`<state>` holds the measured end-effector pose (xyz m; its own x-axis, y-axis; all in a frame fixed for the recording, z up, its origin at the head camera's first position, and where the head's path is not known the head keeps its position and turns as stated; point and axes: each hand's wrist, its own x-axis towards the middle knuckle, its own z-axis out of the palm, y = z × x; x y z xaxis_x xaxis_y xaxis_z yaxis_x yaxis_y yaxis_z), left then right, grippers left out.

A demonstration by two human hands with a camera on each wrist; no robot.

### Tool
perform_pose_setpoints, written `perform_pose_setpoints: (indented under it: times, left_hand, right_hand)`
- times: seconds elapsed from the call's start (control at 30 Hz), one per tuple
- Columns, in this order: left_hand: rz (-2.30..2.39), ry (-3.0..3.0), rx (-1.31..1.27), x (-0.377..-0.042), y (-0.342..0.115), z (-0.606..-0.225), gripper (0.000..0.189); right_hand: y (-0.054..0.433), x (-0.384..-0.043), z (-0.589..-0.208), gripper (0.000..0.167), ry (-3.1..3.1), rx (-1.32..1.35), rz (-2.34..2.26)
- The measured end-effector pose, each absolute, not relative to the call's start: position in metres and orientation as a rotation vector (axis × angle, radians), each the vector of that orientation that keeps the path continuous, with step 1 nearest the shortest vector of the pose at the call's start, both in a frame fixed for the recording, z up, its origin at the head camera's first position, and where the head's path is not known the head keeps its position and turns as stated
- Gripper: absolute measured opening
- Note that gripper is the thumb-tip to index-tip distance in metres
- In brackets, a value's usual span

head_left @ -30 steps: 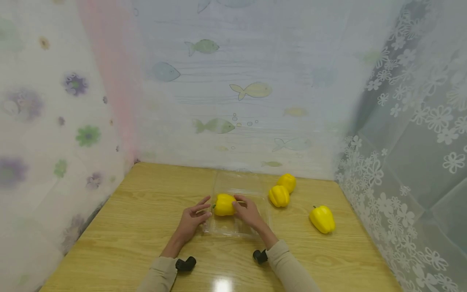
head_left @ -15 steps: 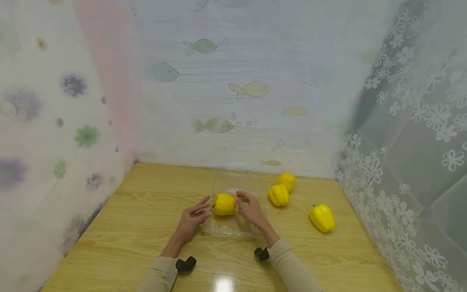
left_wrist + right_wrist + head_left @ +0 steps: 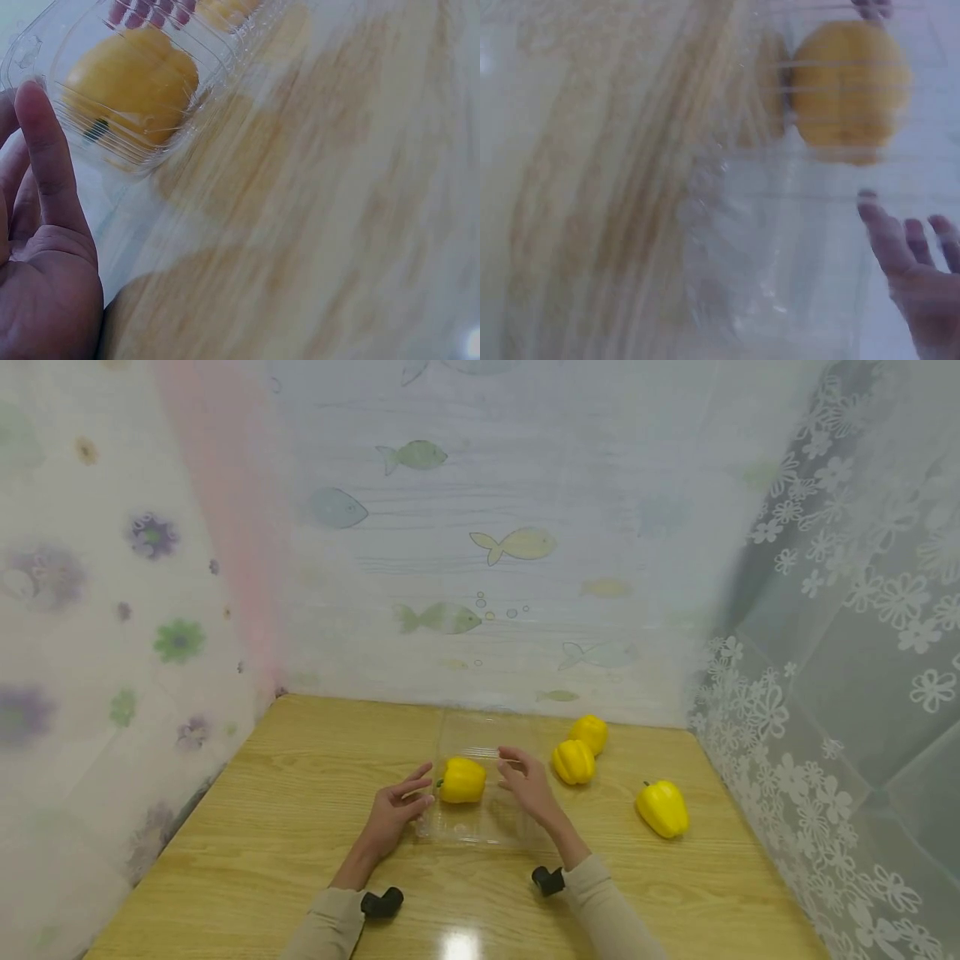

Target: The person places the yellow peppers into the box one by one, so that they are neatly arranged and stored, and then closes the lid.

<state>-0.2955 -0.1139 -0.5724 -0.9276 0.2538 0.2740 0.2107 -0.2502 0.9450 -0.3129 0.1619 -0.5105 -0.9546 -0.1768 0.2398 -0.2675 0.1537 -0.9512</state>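
Note:
A yellow bell pepper [image 3: 462, 780] lies on its side in the left part of a clear plastic clamshell box [image 3: 480, 840], its green stem toward the left. The box's lid [image 3: 483, 727] is folded back behind it. At the box's left wall is my left hand [image 3: 392, 814], fingers extended and thumb tip against the plastic in the left wrist view [image 3: 49, 247]. My right hand [image 3: 528, 787] hovers over the right part of the box, holding nothing. Its fingers are relaxed, and a gap separates them from the bell pepper [image 3: 849, 90] in the right wrist view.
To the right of the box, two more yellow bell peppers [image 3: 574, 763] sit close together, one behind the other. Another yellow pepper [image 3: 663, 809] lies farther right on the wooden table [image 3: 300, 777]. Patterned curtains [image 3: 840, 693] close off the back and both sides.
My right hand has let go of the bell pepper and drawn back to the right. The pepper stays in the box, and my left hand has kept its place.

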Motion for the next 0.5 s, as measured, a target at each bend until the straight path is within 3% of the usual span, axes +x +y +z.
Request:
perform_pose_setpoints:
  times: [0.5]
  left_hand:
    - [2.415,1.869,0.602,-0.296,-0.113,-0.574,0.044]
  right_hand:
    - [0.212,-0.316,-0.507,0.033,-2.138,0.358,1.906]
